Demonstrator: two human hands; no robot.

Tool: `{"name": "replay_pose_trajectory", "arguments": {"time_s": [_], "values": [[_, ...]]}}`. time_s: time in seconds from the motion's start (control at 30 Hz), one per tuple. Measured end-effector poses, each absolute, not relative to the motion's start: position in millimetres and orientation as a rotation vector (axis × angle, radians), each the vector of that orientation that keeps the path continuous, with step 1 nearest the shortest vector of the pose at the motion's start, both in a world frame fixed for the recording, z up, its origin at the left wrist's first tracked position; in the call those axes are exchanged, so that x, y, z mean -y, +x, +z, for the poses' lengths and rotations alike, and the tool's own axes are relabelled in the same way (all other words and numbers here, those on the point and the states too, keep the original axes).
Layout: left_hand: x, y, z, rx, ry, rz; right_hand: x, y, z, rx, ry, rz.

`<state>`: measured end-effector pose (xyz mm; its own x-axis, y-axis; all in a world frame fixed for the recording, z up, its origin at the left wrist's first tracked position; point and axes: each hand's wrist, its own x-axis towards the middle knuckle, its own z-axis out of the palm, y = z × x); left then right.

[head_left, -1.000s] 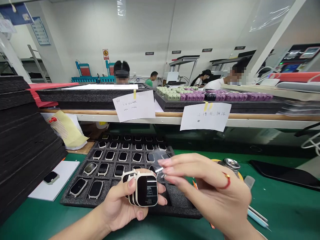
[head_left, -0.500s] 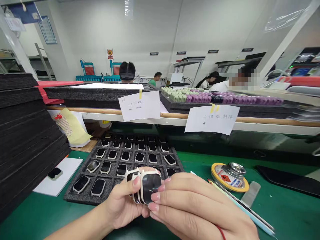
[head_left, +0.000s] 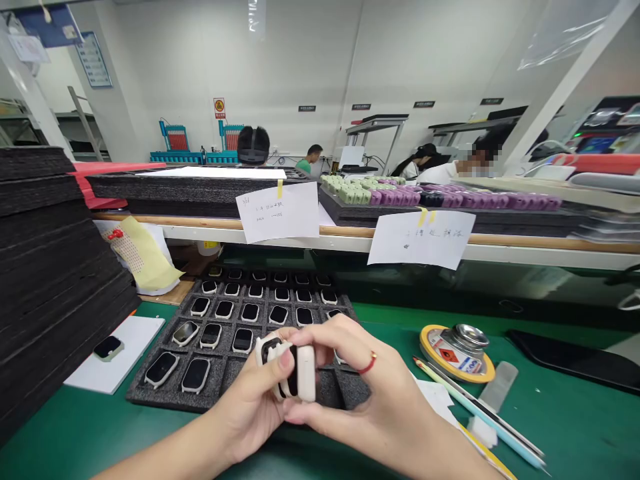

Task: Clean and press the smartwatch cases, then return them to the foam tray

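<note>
Several smartwatch bodies (head_left: 267,348) with pale frames and dark screens are held together in my left hand (head_left: 250,403), its thumb pressed over their edges. My right hand (head_left: 373,390) pinches the watch (head_left: 307,373) at the right end of this bunch, fingers on its top and thumb at its bottom. That watch is turned so its pale side faces me. Beneath and behind my hands lies a black foam tray (head_left: 163,399) with rows of similar watches in its compartments. Part of the tray's right side is hidden by my right hand.
Left stand a tall stack of black foam trays (head_left: 50,287) and a white pad (head_left: 83,373) with one watch on it. A metal-topped bottle (head_left: 460,350) in a yellow ring, pens (head_left: 500,427) and white scraps lie right. A shelf (head_left: 345,240) crosses ahead; people sit beyond.
My right hand has swung from covering the front watch's screen to gripping its top and bottom. The watch has turned from screen-facing to edge-on. White scraps by the pens have come into view.
</note>
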<state>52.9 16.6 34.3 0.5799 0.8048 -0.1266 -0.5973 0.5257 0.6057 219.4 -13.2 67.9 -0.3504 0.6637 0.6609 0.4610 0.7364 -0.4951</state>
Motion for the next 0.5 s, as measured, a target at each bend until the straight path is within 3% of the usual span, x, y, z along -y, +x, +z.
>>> {"name": "replay_pose_trajectory", "arguments": {"time_s": [0.5], "values": [[-19.7,44.8,32.2,-0.251,0.541,0.664,7.5,224.3,72.2,2.062,-0.722,0.220]]}}
